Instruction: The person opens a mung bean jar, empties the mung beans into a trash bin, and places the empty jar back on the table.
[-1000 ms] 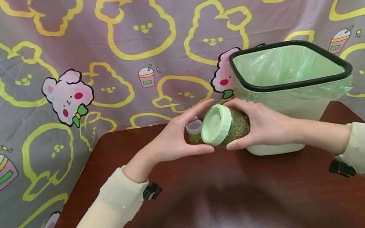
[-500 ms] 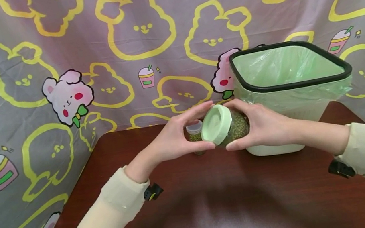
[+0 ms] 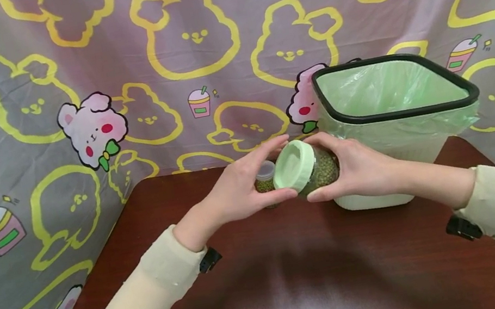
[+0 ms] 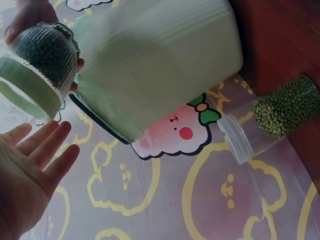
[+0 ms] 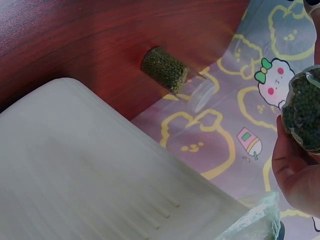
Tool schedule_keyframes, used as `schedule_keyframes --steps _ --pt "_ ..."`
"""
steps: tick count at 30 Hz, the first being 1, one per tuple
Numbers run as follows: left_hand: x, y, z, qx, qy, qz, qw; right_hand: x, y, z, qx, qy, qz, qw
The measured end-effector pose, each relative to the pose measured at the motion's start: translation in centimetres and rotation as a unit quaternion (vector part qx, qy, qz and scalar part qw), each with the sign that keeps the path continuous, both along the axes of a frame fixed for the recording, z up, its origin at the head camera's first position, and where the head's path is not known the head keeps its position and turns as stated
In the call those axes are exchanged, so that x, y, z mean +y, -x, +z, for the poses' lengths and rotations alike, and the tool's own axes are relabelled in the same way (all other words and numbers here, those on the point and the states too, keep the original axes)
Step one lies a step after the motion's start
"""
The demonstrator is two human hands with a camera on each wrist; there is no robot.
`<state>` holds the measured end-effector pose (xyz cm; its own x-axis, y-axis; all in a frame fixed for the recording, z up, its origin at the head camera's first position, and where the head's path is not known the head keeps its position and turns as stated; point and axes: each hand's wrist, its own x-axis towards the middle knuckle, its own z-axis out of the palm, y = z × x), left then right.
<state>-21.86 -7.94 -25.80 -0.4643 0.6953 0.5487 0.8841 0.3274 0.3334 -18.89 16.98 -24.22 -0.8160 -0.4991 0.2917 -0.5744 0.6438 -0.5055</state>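
Note:
My right hand [image 3: 363, 164] grips a clear ribbed jar [image 3: 323, 168] of small green beans, tilted so its pale green lid [image 3: 293, 167] faces left. In the left wrist view the right fingers wrap the jar from behind. My left hand [image 3: 238, 186] is spread around the lid side, index finger above and thumb overlapping the lid's lower edge. Its fingers [image 4: 59, 162] look straight in the left wrist view, tips right at the lid's rim. Behind the left hand stands a smaller clear jar [image 5: 165, 70], part filled with green beans, with a translucent cap [image 4: 236, 140].
A pale bin [image 3: 391, 151] with a black rim and green plastic liner [image 3: 390, 88] stands right of the jar, close behind the right hand. Patterned cloth [image 3: 186, 32] hangs along the back and left of the dark red-brown table [image 3: 266, 261].
My left hand has shifted slightly to the right, its thumb now overlapping more of the lid's lower edge. The right hand and the jar have hardly moved.

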Motion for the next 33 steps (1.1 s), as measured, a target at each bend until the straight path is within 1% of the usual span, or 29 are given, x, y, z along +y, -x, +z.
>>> schedule_keyframes --steps 4,9,14,17,21,25,27,33 --pt "-0.3 0.1 0.2 -0.042 -0.003 -0.023 0.9988 0.0 0.0 0.0 -0.001 -0.001 -0.001 1.0" --pt "-0.5 0.3 0.6 -0.095 -0.026 -0.073 0.9925 0.0 0.0 0.0 -0.005 -0.004 -0.002 1.0" --pt "-0.5 0.4 0.9 -0.125 -0.036 -0.114 0.985 0.0 0.0 0.1 -0.006 -0.004 -0.002 1.0" --pt "-0.5 0.5 1.0 -0.139 -0.033 -0.128 0.9814 0.0 0.0 0.1 -0.007 -0.003 -0.001 1.0" --pt "-0.5 0.4 1.0 -0.159 -0.031 -0.134 0.9776 0.0 0.0 0.1 -0.009 -0.002 0.002 1.0" --pt "-0.4 0.4 1.0 -0.173 -0.036 -0.134 0.9751 0.0 -0.1 0.0 -0.012 -0.003 0.0 1.0" --pt "-0.4 0.4 0.9 -0.173 -0.039 -0.133 0.9751 0.0 -0.1 0.0 -0.015 -0.002 0.0 1.0" --pt "-0.4 0.5 0.9 -0.158 -0.046 -0.124 0.9785 0.1 -0.2 0.0 -0.019 0.001 0.004 1.0"
